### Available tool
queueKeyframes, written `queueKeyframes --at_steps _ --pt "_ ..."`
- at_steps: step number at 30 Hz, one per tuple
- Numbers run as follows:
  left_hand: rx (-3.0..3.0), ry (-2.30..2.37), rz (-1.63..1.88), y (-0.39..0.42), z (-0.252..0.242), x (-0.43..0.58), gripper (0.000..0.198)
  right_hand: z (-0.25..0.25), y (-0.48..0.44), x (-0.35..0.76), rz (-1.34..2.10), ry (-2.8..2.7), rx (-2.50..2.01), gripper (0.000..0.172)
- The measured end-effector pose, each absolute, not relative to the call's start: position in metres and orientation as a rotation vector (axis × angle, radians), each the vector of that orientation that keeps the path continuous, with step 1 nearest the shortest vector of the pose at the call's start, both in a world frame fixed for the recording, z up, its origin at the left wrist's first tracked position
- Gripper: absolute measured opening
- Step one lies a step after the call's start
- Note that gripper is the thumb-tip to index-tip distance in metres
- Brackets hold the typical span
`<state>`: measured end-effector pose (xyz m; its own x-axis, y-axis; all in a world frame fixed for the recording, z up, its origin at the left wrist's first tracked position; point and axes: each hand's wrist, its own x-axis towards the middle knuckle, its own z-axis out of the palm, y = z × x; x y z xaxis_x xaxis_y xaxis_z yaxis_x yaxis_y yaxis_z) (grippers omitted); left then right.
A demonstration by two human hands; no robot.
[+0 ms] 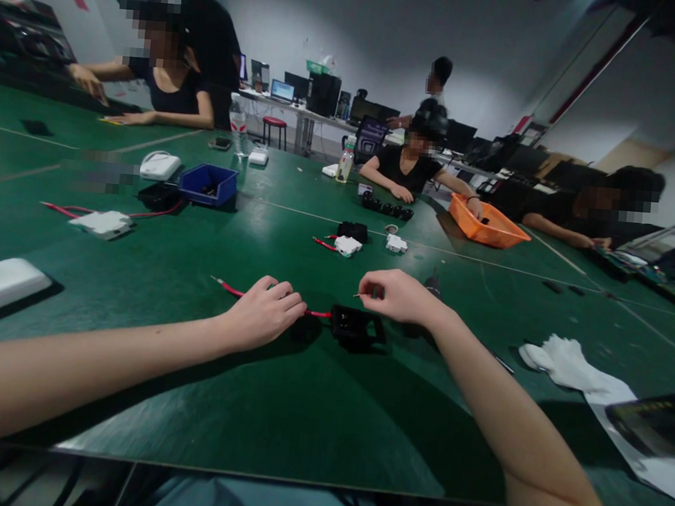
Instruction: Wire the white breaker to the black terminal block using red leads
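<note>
A black plastic housing (358,326) lies on the green table, with a red cable (318,314) running out of its left side. My left hand (266,311) is closed over that cable just left of the housing, and the cable's bare end sticks out beyond the hand to the left. Above and right of the housing, my right hand (393,295) pinches a tiny metal piece (357,295), too small to name, between thumb and finger. It does not touch the housing.
Farther back on the green table (230,424) are white modules (348,245) with red leads, a blue bin (208,185), an orange basket (485,222) and bottles (345,160). White cloth (568,363) lies at right, a white case (1,287) at left. Several people sit or stand beyond.
</note>
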<state>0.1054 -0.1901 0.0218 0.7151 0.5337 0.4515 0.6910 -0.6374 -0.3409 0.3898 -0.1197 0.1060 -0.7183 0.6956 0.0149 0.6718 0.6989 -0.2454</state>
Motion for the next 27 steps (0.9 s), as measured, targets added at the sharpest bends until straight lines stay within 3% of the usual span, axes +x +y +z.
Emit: queueKeyframes --at_steps 6,16,22,27 --pt "-2.429 -0.94 -0.436 -0.19 0.022 0.105 0.01 0.119 -0.143 0.376 0.196 -2.945 -1.029 0.008" --pt "-2.447 -0.95 -0.408 -0.188 0.018 0.103 0.009 0.114 -0.165 0.357 -0.438 -3.153 -0.861 0.015" --pt "-2.449 -0.942 -0.419 -0.189 0.019 0.102 0.009 0.109 -0.169 0.353 -0.463 -3.149 -0.845 0.014" --pt "-2.446 -0.945 -0.415 -0.189 0.019 0.103 0.009 0.109 -0.165 0.354 -0.256 -3.119 -0.863 0.017"
